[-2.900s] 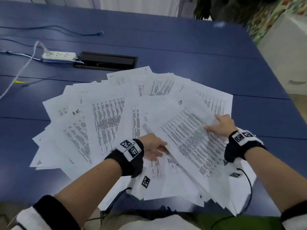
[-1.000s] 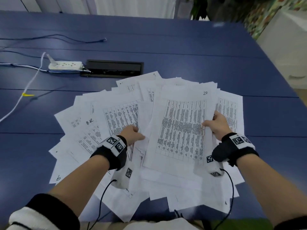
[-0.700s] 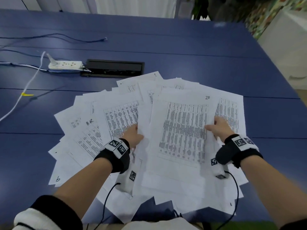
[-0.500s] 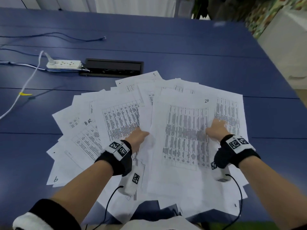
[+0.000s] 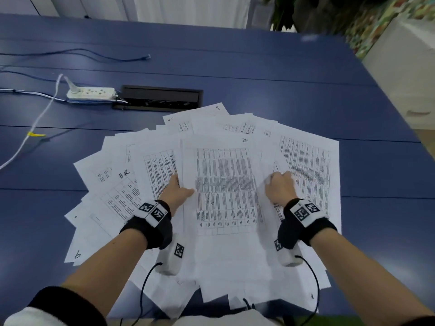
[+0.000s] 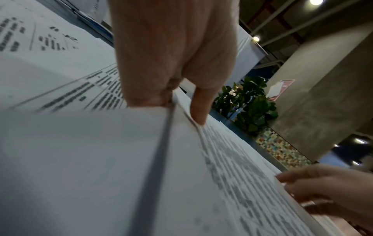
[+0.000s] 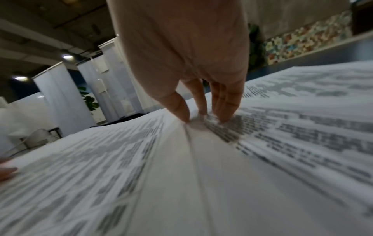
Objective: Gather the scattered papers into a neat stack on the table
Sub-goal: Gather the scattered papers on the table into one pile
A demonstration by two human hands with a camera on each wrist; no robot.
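Note:
Printed white papers [image 5: 113, 189] lie fanned over the near part of the blue table [image 5: 259, 67]. A squared bundle of top sheets [image 5: 223, 184], marked "20", lies upright in the middle. My left hand [image 5: 177, 190] pinches the bundle's left edge, thumb on top. In the left wrist view, the left hand [image 6: 175, 110] has that paper edge running between thumb and fingers. My right hand [image 5: 279, 187] is at the bundle's right edge with curled fingers. In the right wrist view, the right hand [image 7: 201, 116] has thumb and fingertips meeting at that edge.
A white power strip [image 5: 90, 93] and a black cable hatch [image 5: 160, 98] sit beyond the papers on the left, with cables [image 5: 35, 121] trailing left. A white cabinet [image 5: 404, 74] stands off the table's right side. Several sheets overhang the near edge.
The top bundle has turned from slanted to upright and squared between my hands. My left hand slid right to its left edge, and its thumb now lies on top.

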